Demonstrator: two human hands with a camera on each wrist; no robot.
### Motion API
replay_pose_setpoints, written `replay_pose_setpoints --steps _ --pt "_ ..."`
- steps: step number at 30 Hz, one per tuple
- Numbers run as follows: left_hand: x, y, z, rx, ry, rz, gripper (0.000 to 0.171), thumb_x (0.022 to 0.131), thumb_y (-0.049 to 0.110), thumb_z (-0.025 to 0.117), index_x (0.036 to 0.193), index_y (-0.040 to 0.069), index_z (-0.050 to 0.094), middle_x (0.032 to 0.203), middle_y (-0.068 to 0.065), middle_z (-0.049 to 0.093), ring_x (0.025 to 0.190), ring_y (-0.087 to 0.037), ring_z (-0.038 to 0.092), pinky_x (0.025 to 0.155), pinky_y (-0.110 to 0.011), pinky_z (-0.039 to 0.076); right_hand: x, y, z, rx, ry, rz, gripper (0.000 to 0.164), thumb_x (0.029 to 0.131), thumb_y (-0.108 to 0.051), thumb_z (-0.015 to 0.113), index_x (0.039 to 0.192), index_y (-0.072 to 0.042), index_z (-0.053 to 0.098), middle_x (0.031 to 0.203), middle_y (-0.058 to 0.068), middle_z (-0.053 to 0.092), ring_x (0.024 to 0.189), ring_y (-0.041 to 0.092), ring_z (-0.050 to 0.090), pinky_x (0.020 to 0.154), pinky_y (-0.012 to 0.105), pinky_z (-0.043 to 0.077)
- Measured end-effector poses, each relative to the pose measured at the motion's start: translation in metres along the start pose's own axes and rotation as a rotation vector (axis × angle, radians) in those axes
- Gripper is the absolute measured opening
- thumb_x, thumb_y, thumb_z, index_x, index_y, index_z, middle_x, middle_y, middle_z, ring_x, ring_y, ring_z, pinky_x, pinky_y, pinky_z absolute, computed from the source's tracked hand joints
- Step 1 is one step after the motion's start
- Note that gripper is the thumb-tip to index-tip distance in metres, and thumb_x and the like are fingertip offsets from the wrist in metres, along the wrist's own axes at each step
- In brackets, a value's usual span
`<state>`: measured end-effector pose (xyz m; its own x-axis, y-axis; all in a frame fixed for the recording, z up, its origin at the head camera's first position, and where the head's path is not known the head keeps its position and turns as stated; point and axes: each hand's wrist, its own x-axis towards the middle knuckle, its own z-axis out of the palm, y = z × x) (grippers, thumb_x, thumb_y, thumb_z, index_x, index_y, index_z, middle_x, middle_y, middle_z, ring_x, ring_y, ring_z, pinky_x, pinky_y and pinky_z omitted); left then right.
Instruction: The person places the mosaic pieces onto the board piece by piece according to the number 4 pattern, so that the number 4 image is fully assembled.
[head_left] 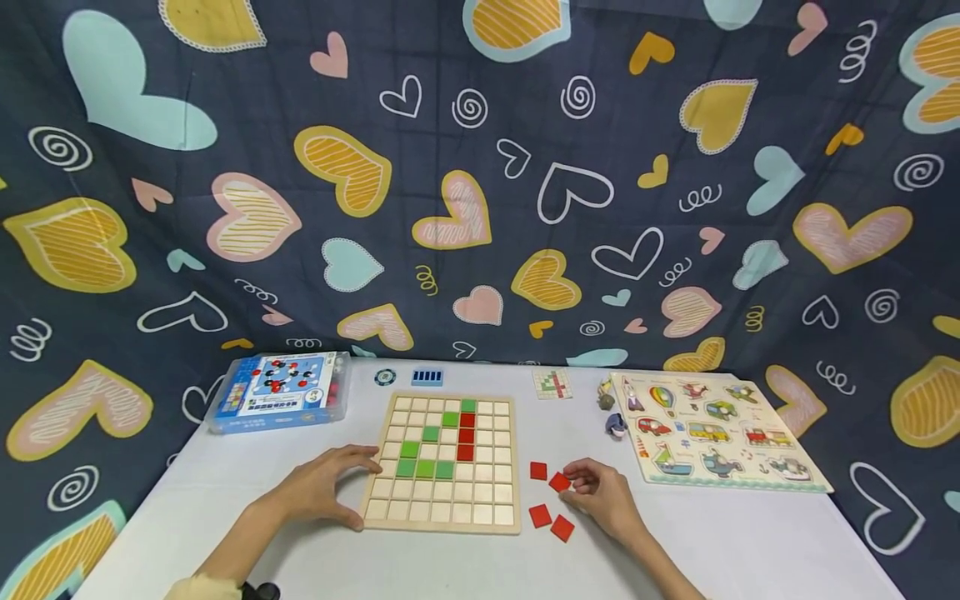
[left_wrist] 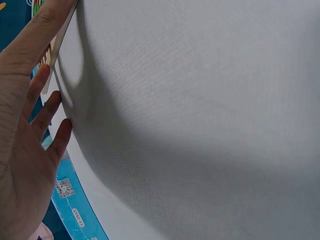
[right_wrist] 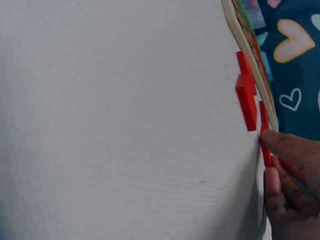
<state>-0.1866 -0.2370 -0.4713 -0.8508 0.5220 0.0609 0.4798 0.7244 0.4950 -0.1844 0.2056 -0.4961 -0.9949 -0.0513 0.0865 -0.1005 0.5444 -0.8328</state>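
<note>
A wooden grid board [head_left: 442, 527] lies on the white table, its squares holding pale tiles, several green tiles [head_left: 425, 469] and a column of 3 red tiles [head_left: 466, 436]. My left hand [head_left: 322, 487] rests against the board's left side, thumb near the front corner and fingers spread along the edge; in the left wrist view the left hand [left_wrist: 30, 130] is beside that edge. To the right of the board, my right hand [head_left: 600, 496] pinches a red tile [head_left: 558, 482] between thumb and fingers. Three other loose red tiles [head_left: 540, 516] lie close by.
A clear plastic box [head_left: 281, 392] with a molecule picture stands at the back left. Behind the board are a round chip [head_left: 385, 377], a blue tile [head_left: 427, 377] and a pattern card [head_left: 552, 383]. Small figurines [head_left: 616, 426] and a picture puzzle board [head_left: 720, 429] are on the right.
</note>
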Motion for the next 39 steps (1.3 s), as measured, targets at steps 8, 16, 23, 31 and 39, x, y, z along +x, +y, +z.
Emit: replay_pose_setpoints --steps 8,16,23,31,39 --pt "-0.001 0.0 0.0 -0.011 -0.005 -0.004 0.074 0.058 0.057 0.082 0.119 0.02 0.063 0.141 -0.009 0.049 0.127 -0.041 0.043 0.095 -0.063 0.041 -0.004 0.002 0.005 0.046 0.064 -0.018 0.027 0.071 0.009 0.077 0.096 0.0 0.071 0.087 0.007 0.071 0.071 0.009 0.062 0.064 0.019 0.055" --pt "-0.002 0.0 0.0 -0.017 -0.006 -0.004 0.074 0.058 0.057 0.082 0.119 0.021 0.063 0.142 -0.009 0.048 0.127 -0.042 0.043 0.094 -0.065 0.041 -0.003 -0.001 0.008 0.106 0.096 0.002 0.026 0.073 0.008 0.075 0.098 0.0 0.072 0.092 0.01 0.073 0.076 0.013 0.067 0.069 0.019 0.056" --pt "-0.001 -0.002 0.002 -0.025 -0.003 -0.013 0.074 0.058 0.057 0.082 0.119 0.02 0.063 0.142 -0.009 0.048 0.128 -0.042 0.042 0.095 -0.064 0.04 0.001 -0.009 0.015 0.14 0.051 -0.037 0.026 0.074 0.008 0.075 0.1 0.003 0.072 0.093 0.013 0.072 0.077 0.014 0.068 0.071 0.02 0.057" --pt "0.0 -0.004 0.004 -0.016 -0.002 -0.015 0.074 0.058 0.057 0.082 0.119 0.02 0.064 0.141 -0.009 0.049 0.128 -0.041 0.042 0.098 -0.063 0.04 0.009 -0.022 0.033 0.188 -0.031 -0.115 0.026 0.074 0.009 0.074 0.1 0.007 0.07 0.092 0.017 0.072 0.079 0.019 0.068 0.069 0.02 0.057" --pt "0.0 -0.002 0.002 -0.026 -0.011 -0.011 0.074 0.058 0.056 0.082 0.12 0.02 0.063 0.142 -0.01 0.048 0.128 -0.042 0.042 0.097 -0.064 0.039 0.017 -0.039 0.056 0.162 -0.118 -0.206 0.025 0.076 0.005 0.075 0.101 0.006 0.07 0.094 0.016 0.072 0.084 0.024 0.069 0.069 0.02 0.057"
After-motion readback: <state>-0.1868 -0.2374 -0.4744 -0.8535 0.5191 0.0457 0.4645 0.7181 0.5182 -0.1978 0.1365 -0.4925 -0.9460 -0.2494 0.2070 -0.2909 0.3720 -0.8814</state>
